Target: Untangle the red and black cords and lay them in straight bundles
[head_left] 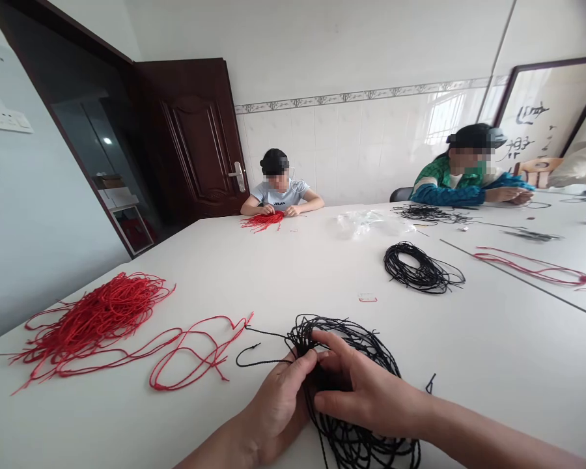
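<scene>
A tangled bundle of thin black twisted cord (344, 342) lies on the white table (473, 365) right under my hands. My left hand (278, 407) pinches strands at the bundle's left side, and a loose black loop runs out from there to the left. My right hand (361, 391) has its fingers in the bundle and grips strands close to my left hand. The hands nearly touch, and they hide the bundle's middle. To the left lie a heap of red cord (97, 319) and a looser red cord loop (195, 355).
A black cord coil (420, 270) and a long red cord (532, 268) lie to the right. Farther off are a clear plastic bag (366, 221) and more black cord (424, 213). Two seated people work at the far side, one handling red cord (262, 221). A dark door (195, 137) stands behind.
</scene>
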`<act>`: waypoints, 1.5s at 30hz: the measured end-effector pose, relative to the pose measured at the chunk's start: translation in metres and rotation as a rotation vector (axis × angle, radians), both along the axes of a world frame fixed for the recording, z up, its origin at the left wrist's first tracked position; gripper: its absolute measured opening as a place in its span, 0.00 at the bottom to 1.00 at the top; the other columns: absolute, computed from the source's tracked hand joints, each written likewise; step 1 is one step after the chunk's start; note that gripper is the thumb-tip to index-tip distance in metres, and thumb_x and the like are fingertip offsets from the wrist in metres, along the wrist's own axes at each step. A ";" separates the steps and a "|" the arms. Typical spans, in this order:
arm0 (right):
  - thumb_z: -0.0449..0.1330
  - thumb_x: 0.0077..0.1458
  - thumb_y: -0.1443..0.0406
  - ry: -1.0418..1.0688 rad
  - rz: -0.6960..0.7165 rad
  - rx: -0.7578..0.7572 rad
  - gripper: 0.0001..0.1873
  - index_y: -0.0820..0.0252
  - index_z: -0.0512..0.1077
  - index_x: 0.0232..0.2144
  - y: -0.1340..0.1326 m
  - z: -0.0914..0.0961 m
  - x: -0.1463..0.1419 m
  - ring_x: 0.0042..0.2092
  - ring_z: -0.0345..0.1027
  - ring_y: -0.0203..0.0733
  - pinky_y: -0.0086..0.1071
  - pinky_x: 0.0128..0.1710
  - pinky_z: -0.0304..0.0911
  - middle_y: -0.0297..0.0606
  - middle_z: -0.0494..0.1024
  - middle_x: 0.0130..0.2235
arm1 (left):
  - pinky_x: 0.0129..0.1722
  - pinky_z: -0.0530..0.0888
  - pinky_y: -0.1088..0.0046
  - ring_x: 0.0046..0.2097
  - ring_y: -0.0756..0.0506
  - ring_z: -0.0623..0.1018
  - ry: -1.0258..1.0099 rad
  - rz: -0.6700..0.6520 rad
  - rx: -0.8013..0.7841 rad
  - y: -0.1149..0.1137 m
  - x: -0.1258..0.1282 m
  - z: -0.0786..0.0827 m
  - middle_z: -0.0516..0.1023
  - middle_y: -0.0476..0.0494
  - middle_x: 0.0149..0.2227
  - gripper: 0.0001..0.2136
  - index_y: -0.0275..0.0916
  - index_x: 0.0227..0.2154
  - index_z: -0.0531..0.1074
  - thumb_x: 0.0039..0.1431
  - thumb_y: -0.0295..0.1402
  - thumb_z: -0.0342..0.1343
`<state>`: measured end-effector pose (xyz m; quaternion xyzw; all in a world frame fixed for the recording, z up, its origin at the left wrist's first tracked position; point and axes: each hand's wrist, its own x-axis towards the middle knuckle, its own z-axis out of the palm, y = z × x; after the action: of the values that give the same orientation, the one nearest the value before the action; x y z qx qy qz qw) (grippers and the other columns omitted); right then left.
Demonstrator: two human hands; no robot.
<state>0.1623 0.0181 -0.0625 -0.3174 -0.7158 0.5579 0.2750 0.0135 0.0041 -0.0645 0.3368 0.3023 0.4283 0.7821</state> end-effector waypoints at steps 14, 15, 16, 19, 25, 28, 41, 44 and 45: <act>0.52 0.52 0.59 0.167 -0.406 -0.093 0.10 0.61 0.64 0.32 0.019 -0.007 0.004 0.26 0.59 0.30 0.27 0.26 0.58 0.31 0.68 0.27 | 0.37 0.69 0.67 0.33 0.46 0.73 0.194 0.262 -0.065 0.013 -0.008 0.002 0.73 0.45 0.29 0.11 0.36 0.29 0.69 0.47 0.40 0.55; 0.51 0.53 0.59 0.182 -0.383 -0.089 0.10 0.61 0.64 0.31 0.019 -0.006 0.004 0.25 0.58 0.30 0.26 0.25 0.57 0.31 0.68 0.27 | 0.36 0.69 0.67 0.33 0.46 0.73 0.186 0.253 -0.057 0.012 -0.007 0.002 0.73 0.46 0.30 0.10 0.37 0.29 0.69 0.47 0.39 0.55; 0.51 0.53 0.59 0.196 -0.357 -0.080 0.11 0.61 0.64 0.31 0.018 -0.005 0.004 0.25 0.58 0.29 0.26 0.25 0.56 0.31 0.68 0.26 | 0.36 0.69 0.67 0.33 0.46 0.73 0.180 0.245 -0.048 0.011 -0.007 0.002 0.73 0.47 0.30 0.09 0.37 0.29 0.69 0.47 0.37 0.56; 0.50 0.54 0.57 0.231 -0.277 -0.050 0.13 0.62 0.64 0.29 0.015 -0.004 0.005 0.24 0.58 0.29 0.25 0.24 0.56 0.32 0.68 0.26 | 0.35 0.69 0.71 0.32 0.49 0.72 0.175 0.204 0.003 0.009 -0.006 0.003 0.73 0.47 0.29 0.07 0.36 0.29 0.70 0.47 0.34 0.56; 0.62 0.43 0.61 0.294 -0.103 -0.100 0.19 0.61 0.62 0.37 0.012 -0.010 0.002 0.29 0.59 0.30 0.25 0.27 0.59 0.31 0.65 0.28 | 0.39 0.67 0.73 0.38 0.48 0.72 0.195 0.156 0.077 0.008 -0.005 0.002 0.74 0.45 0.34 0.08 0.37 0.34 0.71 0.49 0.32 0.55; 0.61 0.44 0.65 0.197 -0.146 -0.013 0.19 0.59 0.60 0.39 0.011 -0.013 0.000 0.28 0.58 0.30 0.26 0.27 0.57 0.28 0.63 0.25 | 0.41 0.66 0.73 0.41 0.47 0.71 0.221 0.144 0.082 0.009 -0.005 0.000 0.74 0.44 0.37 0.10 0.37 0.35 0.71 0.48 0.31 0.56; 0.53 0.50 0.67 0.086 -0.178 0.046 0.14 0.58 0.58 0.41 0.011 -0.018 0.005 0.26 0.55 0.29 0.25 0.24 0.55 0.27 0.61 0.25 | 0.43 0.64 0.71 0.41 0.47 0.70 0.218 0.097 0.059 0.010 -0.008 0.001 0.74 0.45 0.36 0.09 0.37 0.33 0.71 0.46 0.29 0.57; 0.55 0.50 0.66 0.081 -0.164 0.056 0.15 0.58 0.58 0.41 0.011 -0.017 0.005 0.26 0.55 0.29 0.25 0.24 0.55 0.28 0.61 0.25 | 0.43 0.64 0.70 0.41 0.47 0.70 0.248 0.102 0.081 0.010 -0.007 0.001 0.74 0.45 0.37 0.10 0.37 0.34 0.70 0.46 0.29 0.57; 0.55 0.50 0.64 0.083 -0.162 0.055 0.15 0.59 0.58 0.41 0.011 -0.017 0.005 0.26 0.55 0.29 0.25 0.24 0.55 0.28 0.61 0.26 | 0.43 0.64 0.70 0.40 0.47 0.70 0.249 0.108 0.082 0.010 -0.007 0.001 0.74 0.45 0.36 0.09 0.37 0.34 0.70 0.46 0.29 0.57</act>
<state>0.1668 0.0291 -0.0796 -0.3434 -0.6907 0.5266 0.3573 0.0068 0.0137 -0.0631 0.4021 0.3972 0.4367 0.6999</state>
